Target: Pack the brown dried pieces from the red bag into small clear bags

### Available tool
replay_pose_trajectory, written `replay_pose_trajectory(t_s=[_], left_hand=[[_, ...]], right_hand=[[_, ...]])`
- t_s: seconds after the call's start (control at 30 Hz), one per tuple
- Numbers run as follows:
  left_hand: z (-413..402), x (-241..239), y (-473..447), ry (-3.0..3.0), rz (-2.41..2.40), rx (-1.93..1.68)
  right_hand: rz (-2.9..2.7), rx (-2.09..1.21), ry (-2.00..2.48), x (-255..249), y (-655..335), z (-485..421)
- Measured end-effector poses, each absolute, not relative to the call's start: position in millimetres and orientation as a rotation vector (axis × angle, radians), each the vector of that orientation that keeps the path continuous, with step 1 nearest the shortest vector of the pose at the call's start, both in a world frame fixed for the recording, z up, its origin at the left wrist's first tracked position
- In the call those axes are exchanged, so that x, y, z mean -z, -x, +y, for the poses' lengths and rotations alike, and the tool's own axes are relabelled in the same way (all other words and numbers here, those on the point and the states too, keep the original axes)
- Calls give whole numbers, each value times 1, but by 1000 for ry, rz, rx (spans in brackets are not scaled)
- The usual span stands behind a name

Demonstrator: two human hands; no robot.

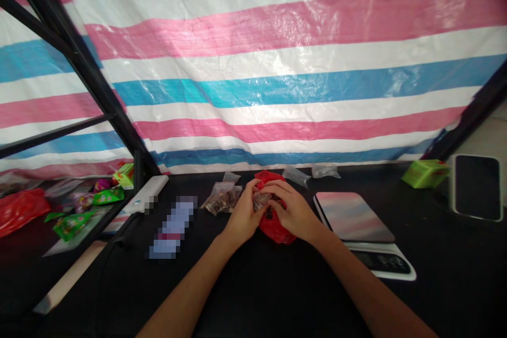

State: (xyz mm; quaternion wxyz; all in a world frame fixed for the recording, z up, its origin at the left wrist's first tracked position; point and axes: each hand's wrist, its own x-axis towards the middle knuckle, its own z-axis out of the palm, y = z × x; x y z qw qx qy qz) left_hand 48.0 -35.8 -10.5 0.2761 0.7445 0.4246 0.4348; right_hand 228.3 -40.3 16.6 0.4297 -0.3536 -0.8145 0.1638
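Over the open red plastic bag (277, 232), my two hands come together. A small clear plastic bag (260, 200) sits between the fingers of my left hand (245, 214), which is closed on it. From the other side my right hand (295, 208) curls in, its fingertips pinched at the same small bag. Small dark brown pieces (270, 213) show in the red bag under my fingers; part of its contents is hidden. Just left of my left hand lie filled clear bags (222, 198) of brown pieces.
A digital scale (354, 216) stands at right. Flat clear bags (325, 170) lie at the back. A phone (476, 187) and green box (425, 173) are far right; a pixelated screen (174, 227), white power strip (148, 193) and green packets (73, 226) are left. Striped sheeting (277, 74) hangs behind.
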Motion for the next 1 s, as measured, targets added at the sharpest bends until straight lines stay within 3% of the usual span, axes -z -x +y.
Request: replay_pose_trajectory(t_s=[0.27, 0.6, 1.0], left_hand=[[-32, 16, -42, -2151, 1563, -1033], [-38, 5, -49, -2235, 1544, -986], [-43, -5, -48, -1972, 1840, -951]], right_hand=[[-2062, -336, 928, -17, -225, -44], [-2055, -402, 912, -15, -226, -43], [-2093, -74, 1478, -6, -250, -25]])
